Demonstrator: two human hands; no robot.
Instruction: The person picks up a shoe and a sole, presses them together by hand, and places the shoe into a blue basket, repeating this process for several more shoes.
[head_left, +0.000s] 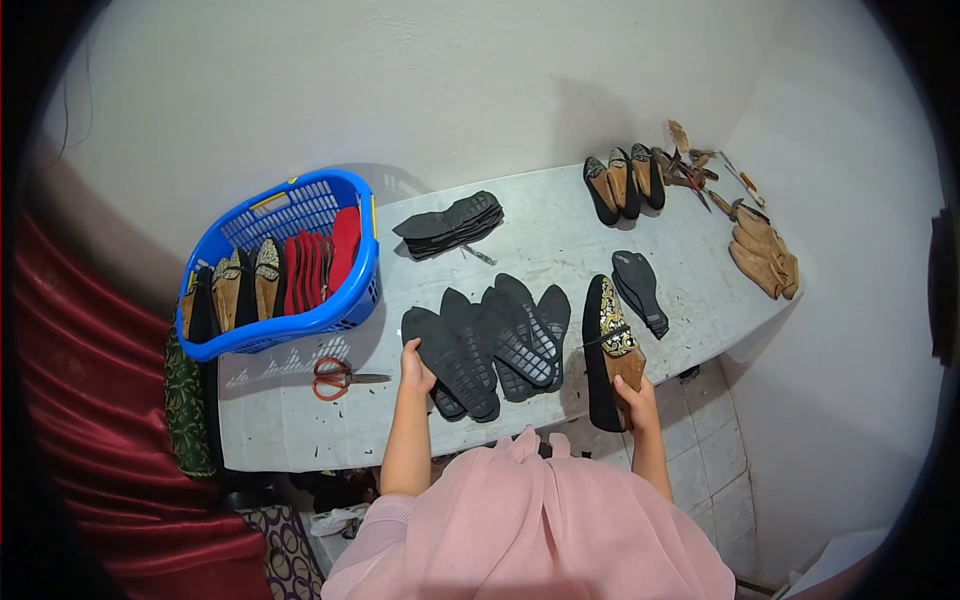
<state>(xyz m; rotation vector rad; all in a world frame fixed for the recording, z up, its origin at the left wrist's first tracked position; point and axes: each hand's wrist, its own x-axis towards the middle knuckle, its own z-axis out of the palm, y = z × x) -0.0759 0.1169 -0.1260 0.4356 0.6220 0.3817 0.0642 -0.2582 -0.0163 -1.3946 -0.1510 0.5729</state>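
Shoe (606, 352) with a patterned upper: I hold it by the tabletop's (540, 235) near edge, my right hand (640, 402) closed on its wooden form (627, 372). My left hand (416, 374) pinches the leftmost black sole (440, 352). I judge this a sole-handling step; lifting that one alone would call for separating it from the overlapping soles (522, 335), with a steady shoe grip.

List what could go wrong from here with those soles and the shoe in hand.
The black soles overlap loosely, so lifting the one in the left hand might drag others out of place. The patterned shoe, held by its heel end in the right hand near the table's front edge, could slip and fall. The scissors point toward the left hand; a careless sweep could meet their tips.
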